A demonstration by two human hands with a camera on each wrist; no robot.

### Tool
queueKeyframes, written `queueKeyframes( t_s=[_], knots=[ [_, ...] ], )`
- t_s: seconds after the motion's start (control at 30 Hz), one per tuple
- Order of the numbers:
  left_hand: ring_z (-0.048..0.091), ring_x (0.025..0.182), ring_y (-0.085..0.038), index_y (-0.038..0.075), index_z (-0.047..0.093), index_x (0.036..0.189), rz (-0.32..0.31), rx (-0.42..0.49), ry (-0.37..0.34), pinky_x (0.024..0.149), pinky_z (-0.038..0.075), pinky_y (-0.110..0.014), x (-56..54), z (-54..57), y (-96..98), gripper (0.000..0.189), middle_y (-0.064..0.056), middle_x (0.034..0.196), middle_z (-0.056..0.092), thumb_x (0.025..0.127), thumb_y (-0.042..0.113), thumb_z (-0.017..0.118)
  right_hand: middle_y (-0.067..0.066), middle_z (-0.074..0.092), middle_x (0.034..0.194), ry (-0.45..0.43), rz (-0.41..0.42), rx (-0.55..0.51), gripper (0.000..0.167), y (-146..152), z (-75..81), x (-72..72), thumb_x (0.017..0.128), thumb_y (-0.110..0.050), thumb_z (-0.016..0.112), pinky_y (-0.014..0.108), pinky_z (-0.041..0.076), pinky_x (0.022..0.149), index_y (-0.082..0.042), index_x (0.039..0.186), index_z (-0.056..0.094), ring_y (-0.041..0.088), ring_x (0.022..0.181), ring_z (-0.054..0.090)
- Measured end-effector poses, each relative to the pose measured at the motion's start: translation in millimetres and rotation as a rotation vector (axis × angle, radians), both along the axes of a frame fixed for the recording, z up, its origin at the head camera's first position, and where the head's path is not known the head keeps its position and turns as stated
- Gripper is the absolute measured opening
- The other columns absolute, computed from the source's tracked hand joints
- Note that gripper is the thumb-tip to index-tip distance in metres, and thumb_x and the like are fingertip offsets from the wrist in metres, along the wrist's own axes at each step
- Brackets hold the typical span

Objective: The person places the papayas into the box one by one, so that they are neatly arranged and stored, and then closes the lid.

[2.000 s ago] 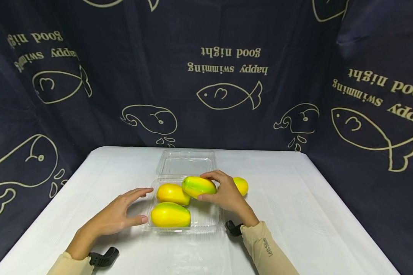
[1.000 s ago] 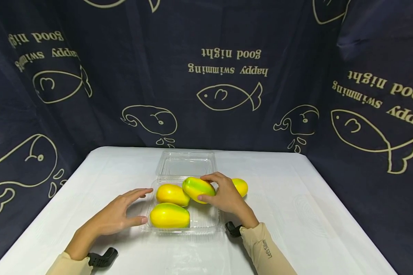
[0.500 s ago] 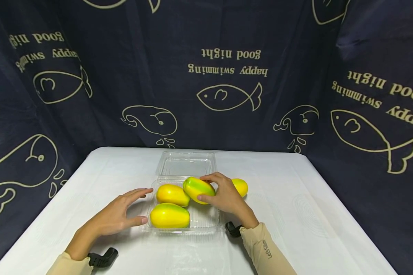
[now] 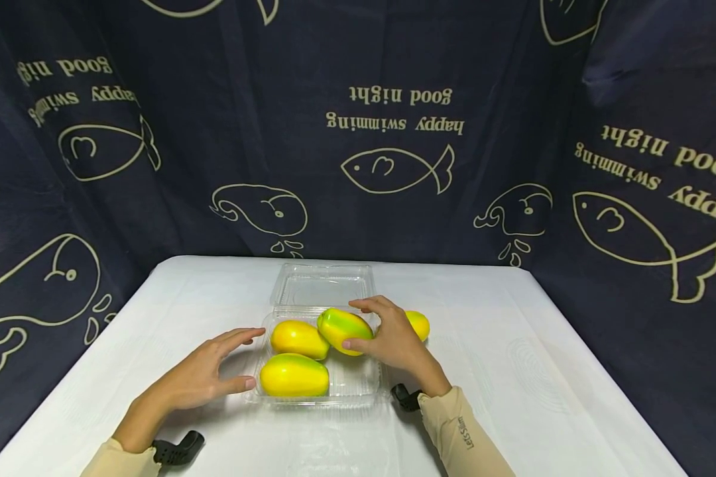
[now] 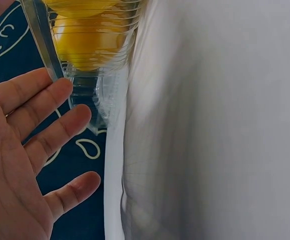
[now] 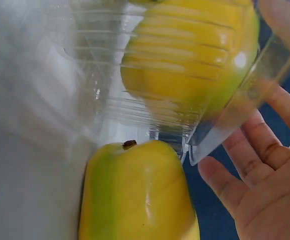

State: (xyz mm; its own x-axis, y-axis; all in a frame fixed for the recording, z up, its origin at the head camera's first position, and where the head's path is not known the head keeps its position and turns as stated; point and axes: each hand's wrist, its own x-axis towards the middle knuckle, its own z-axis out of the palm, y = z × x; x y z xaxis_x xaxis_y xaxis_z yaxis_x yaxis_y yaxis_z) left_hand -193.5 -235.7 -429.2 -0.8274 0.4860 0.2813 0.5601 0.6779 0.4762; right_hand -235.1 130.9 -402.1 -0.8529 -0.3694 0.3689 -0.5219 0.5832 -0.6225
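Observation:
A clear plastic clamshell box (image 4: pixel 353 389) lies opened on the table. Inside are two yellow papayas (image 4: pixel 298 339) (image 4: pixel 294 375) on the left, plus a yellow-green papaya (image 4: pixel 341 330) at the back right, slightly slanted. My right hand (image 4: pixel 398 339) is at that papaya, thumb in front and fingers spread behind; in the right wrist view the fingers of this hand (image 6: pixel 270 170) look extended beside the box wall. My left hand (image 4: pixel 195 376) stays by the box's left edge with fingers spread, and in the left wrist view its fingertips (image 5: pixel 62 86) reach the rim.
Another papaya (image 4: pixel 419 324) lies on the table right of the box, partly behind my right hand. The box's lid (image 4: pixel 325 286) is folded back toward the far side. A dark blue printed curtain (image 4: pixel 394 218) surrounds the white table (image 4: pixel 513 371).
The right hand's papaya has been turned and lowered to a slant in the box. My right fingers have just lifted slightly off it. My left hand has barely moved.

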Motion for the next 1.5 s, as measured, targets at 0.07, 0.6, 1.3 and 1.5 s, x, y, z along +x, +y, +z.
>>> queueKeyframes(
  t_s=[0.07, 0.6, 1.3, 1.5],
  knots=[
    [0.053, 0.135, -0.027, 0.022, 0.047, 0.149, 0.003, -0.003, 0.003, 0.104, 0.046, -0.058, 0.1, 0.0, 0.1, 0.076, 0.003, 0.150, 0.050, 0.084, 0.047, 0.077, -0.004, 0.063, 0.126, -0.005, 0.003, -0.012, 0.070, 1.0, 1.6, 0.5, 0.071, -0.041, 0.091, 0.047, 0.054, 0.094, -0.023, 0.133, 0.064, 0.027, 0.118, 0.061],
    [0.052, 0.136, -0.028, 0.022, 0.048, 0.149, 0.015, -0.013, -0.014, 0.105, 0.045, -0.060, -0.3, -0.1, 0.3, 0.077, 0.001, 0.150, 0.051, 0.084, 0.049, 0.077, 0.000, 0.065, 0.127, 0.069, -0.080, -0.037, 0.055, 27.0, 19.1, -1.8, 0.080, -0.039, 0.085, 0.042, 0.051, 0.094, -0.025, 0.130, 0.066, 0.019, 0.114, 0.061],
    [0.052, 0.136, -0.028, 0.024, 0.048, 0.149, 0.007, -0.003, -0.013, 0.105, 0.045, -0.059, -1.1, 0.0, -0.6, 0.076, 0.003, 0.150, 0.051, 0.084, 0.049, 0.077, -0.003, 0.063, 0.129, 0.046, -0.122, -0.095, 0.058, 52.8, 37.4, -1.6, 0.079, -0.033, 0.086, 0.047, 0.051, 0.099, -0.025, 0.132, 0.064, 0.023, 0.120, 0.061],
    [0.053, 0.135, -0.026, 0.024, 0.048, 0.149, 0.010, -0.003, -0.013, 0.105, 0.046, -0.058, -1.1, -0.1, -0.5, 0.076, 0.004, 0.150, 0.051, 0.083, 0.048, 0.077, -0.003, 0.063, 0.130, 0.019, -0.142, -0.103, 0.058, 64.8, 36.3, -3.3, 0.080, -0.032, 0.086, 0.050, 0.050, 0.101, -0.024, 0.133, 0.064, 0.023, 0.120, 0.061]
  ],
)
